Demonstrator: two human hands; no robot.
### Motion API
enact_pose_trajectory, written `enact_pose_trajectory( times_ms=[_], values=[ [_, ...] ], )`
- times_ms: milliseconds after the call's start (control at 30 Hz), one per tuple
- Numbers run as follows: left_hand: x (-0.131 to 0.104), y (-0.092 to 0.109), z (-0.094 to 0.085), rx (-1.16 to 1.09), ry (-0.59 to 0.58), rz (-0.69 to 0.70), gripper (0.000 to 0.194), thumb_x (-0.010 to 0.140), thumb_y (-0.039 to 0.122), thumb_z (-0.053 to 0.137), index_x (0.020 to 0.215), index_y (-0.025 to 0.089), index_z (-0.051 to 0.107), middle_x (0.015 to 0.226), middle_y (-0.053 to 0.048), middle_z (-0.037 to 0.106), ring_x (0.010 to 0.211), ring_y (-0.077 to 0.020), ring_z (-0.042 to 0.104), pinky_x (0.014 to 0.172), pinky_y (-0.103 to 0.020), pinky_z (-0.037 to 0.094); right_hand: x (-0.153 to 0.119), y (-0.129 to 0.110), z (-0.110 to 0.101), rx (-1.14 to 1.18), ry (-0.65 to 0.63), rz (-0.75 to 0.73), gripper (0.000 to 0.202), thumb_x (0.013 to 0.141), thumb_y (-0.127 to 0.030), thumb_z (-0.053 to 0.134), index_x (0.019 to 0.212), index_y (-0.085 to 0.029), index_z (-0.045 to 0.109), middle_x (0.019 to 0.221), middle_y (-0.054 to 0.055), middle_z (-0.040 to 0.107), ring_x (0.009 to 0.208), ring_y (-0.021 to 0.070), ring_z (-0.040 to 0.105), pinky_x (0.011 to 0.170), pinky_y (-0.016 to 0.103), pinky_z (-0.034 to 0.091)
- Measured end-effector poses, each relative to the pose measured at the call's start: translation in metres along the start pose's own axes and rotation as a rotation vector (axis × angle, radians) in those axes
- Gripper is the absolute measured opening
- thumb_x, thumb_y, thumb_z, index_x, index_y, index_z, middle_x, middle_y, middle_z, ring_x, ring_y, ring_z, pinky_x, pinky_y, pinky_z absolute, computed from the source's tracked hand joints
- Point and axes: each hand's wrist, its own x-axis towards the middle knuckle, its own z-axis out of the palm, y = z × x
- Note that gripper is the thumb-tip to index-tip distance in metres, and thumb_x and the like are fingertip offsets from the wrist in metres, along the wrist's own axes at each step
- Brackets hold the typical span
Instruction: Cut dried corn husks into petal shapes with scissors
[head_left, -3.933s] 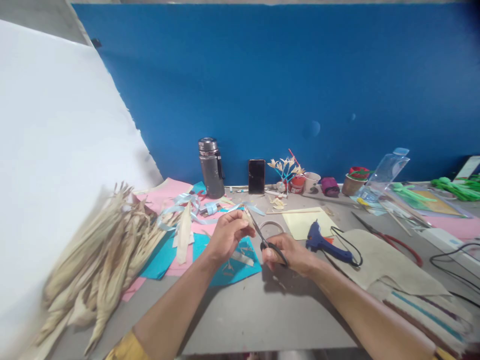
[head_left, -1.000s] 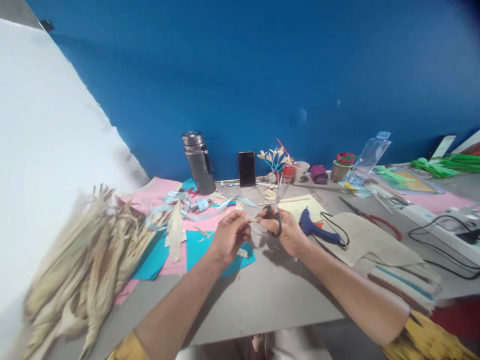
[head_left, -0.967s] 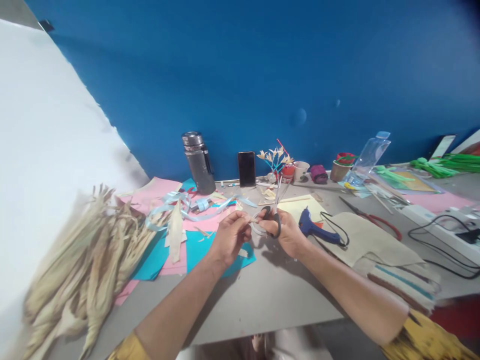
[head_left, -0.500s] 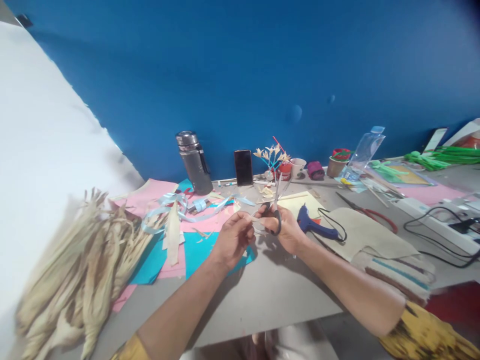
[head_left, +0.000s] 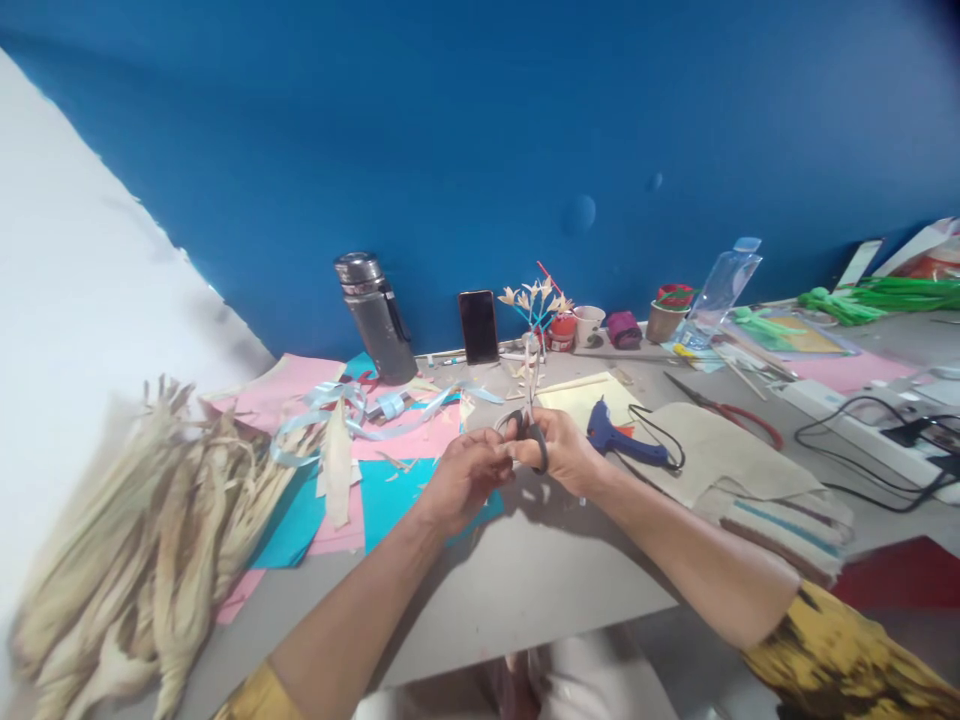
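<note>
My right hand [head_left: 564, 455] is wrapped round scissors [head_left: 535, 442] with black handles. Their blades point up and away from me, close together. Right beside it, my left hand [head_left: 466, 478] is pinched closed, its fingertips meeting those of the right hand. A thin pale strip of corn husk sits in that pinch, now almost wholly hidden by the fingers. Behind the blades stand small pale husk flowers [head_left: 536, 294] on blue stems. A flat piece of husk [head_left: 337, 470] lies left of my hands, near curls of light blue ribbon [head_left: 296, 445].
Bundles of dried corn husk [head_left: 127, 540] fill the left side. At the back stand a grey flask [head_left: 377, 325], a phone [head_left: 478, 327] and a paper cup [head_left: 589, 326]. To the right lie a blue glue gun [head_left: 626, 440], red-handled pliers [head_left: 731, 412], a beige cloth [head_left: 712, 455] and a power strip [head_left: 847, 425].
The scissor blades, spread apart before, have come together. Both hands have drawn nearer to each other, and the strip between them shows less. The whole view has shifted slightly.
</note>
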Motion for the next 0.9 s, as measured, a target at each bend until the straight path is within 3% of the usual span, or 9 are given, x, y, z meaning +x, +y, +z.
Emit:
enact_pose_trajectory(
  times_ms=[167, 233, 333, 500, 600, 700, 767, 900],
  values=[
    [-0.003, 0.001, 0.0, -0.085, -0.054, -0.03, 0.022, 0.069, 0.032, 0.072, 0.065, 0.017, 0.056, 0.065, -0.001, 0.055, 0.061, -0.0132, 0.053, 0.062, -0.028, 0.043, 0.0, 0.0, -0.001, 0.103, -0.082, 0.014, 0.035, 0.062, -0.033, 0.081, 0.081, -0.018, 0.055, 0.059, -0.001, 0.064, 0.052, 0.0179, 0.062, 0.055, 0.033, 0.052],
    [-0.003, 0.002, 0.0, -0.027, -0.05, -0.019, 0.025, 0.072, 0.037, 0.072, 0.069, 0.017, 0.059, 0.066, -0.002, 0.057, 0.064, -0.0143, 0.055, 0.063, -0.028, 0.043, 0.0, 0.0, -0.003, 0.061, -0.052, 0.004, 0.033, 0.063, -0.033, 0.081, 0.08, -0.017, 0.057, 0.058, -0.002, 0.062, 0.05, 0.015, 0.058, 0.053, 0.029, 0.048],
    [-0.003, 0.005, 0.0, 0.066, -0.018, 0.006, 0.025, 0.069, 0.03, 0.078, 0.066, 0.016, 0.058, 0.064, 0.0, 0.055, 0.06, -0.0113, 0.052, 0.062, -0.026, 0.042, 0.002, 0.0, -0.006, -0.012, 0.021, -0.011, 0.03, 0.061, -0.031, 0.081, 0.077, -0.016, 0.061, 0.058, -0.004, 0.058, 0.05, 0.01, 0.049, 0.049, 0.023, 0.038],
    [-0.004, 0.022, -0.007, -0.036, -0.058, 0.115, 0.029, 0.07, 0.031, 0.08, 0.066, 0.016, 0.056, 0.063, 0.004, 0.048, 0.054, -0.0068, 0.043, 0.052, -0.021, 0.035, 0.006, 0.003, -0.008, -0.131, 0.087, -0.008, 0.028, 0.064, -0.038, 0.079, 0.074, -0.015, 0.067, 0.063, -0.001, 0.06, 0.058, 0.0117, 0.049, 0.053, 0.024, 0.037],
    [-0.003, 0.03, -0.012, -0.063, 0.038, 0.21, 0.028, 0.068, 0.031, 0.083, 0.068, 0.016, 0.06, 0.068, 0.003, 0.052, 0.061, -0.0072, 0.048, 0.056, -0.02, 0.039, 0.008, 0.006, -0.009, -0.246, 0.04, 0.007, 0.03, 0.068, -0.043, 0.077, 0.073, -0.014, 0.07, 0.066, 0.002, 0.064, 0.06, 0.0131, 0.051, 0.054, 0.024, 0.036],
    [-0.001, 0.028, -0.014, -0.009, 0.139, 0.223, 0.027, 0.066, 0.032, 0.085, 0.072, 0.016, 0.065, 0.085, -0.003, 0.064, 0.085, -0.0138, 0.06, 0.072, -0.024, 0.048, 0.007, 0.008, -0.007, -0.287, -0.061, -0.039, 0.036, 0.073, -0.049, 0.072, 0.065, -0.014, 0.071, 0.065, 0.003, 0.064, 0.059, 0.0126, 0.049, 0.053, 0.024, 0.033],
    [0.0, 0.023, -0.013, 0.012, 0.08, 0.192, 0.029, 0.066, 0.034, 0.085, 0.069, 0.015, 0.064, 0.097, -0.007, 0.067, 0.089, -0.0174, 0.062, 0.074, -0.029, 0.05, 0.005, 0.008, -0.006, -0.295, -0.119, -0.043, 0.04, 0.073, -0.052, 0.072, 0.059, -0.014, 0.07, 0.061, 0.002, 0.061, 0.056, 0.0116, 0.046, 0.052, 0.024, 0.031],
    [-0.002, 0.011, -0.008, 0.0, -0.095, 0.072, 0.03, 0.07, 0.04, 0.081, 0.071, 0.016, 0.063, 0.088, -0.006, 0.068, 0.059, -0.0148, 0.059, 0.056, -0.033, 0.049, 0.003, 0.012, -0.003, -0.284, -0.19, 0.025, 0.037, 0.068, -0.051, 0.077, 0.061, -0.015, 0.071, 0.058, 0.0, 0.06, 0.052, 0.0104, 0.043, 0.05, 0.024, 0.031]
  ],
)
